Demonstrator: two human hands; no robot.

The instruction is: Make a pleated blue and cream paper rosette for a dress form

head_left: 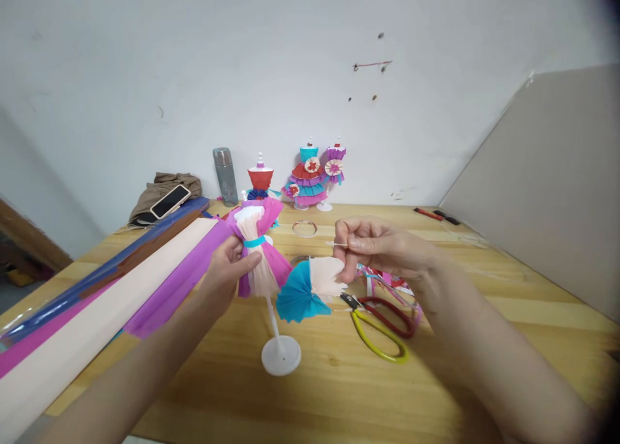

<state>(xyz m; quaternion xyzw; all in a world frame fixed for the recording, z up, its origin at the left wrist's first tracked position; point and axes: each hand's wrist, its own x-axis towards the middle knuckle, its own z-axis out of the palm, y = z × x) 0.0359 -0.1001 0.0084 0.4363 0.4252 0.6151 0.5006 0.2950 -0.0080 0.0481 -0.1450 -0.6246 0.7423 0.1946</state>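
Note:
My left hand is wrapped round the waist of a small dress form on a white stand. It wears pink, cream and purple crepe paper with a blue band, and tilts slightly. My right hand pinches a thin white stick between thumb and fingers. Just below those fingers is a pleated paper fan, half blue and half cream, close to the form's right side. Whether my right fingers also touch the fan's cream edge I cannot tell. The form's round white base rests on the table.
Scissors with red and yellow handles lie right of the stand, beside paper scraps. Crepe paper rolls cover the left. Behind stand dressed forms, a bottle and a phone on brown cloth.

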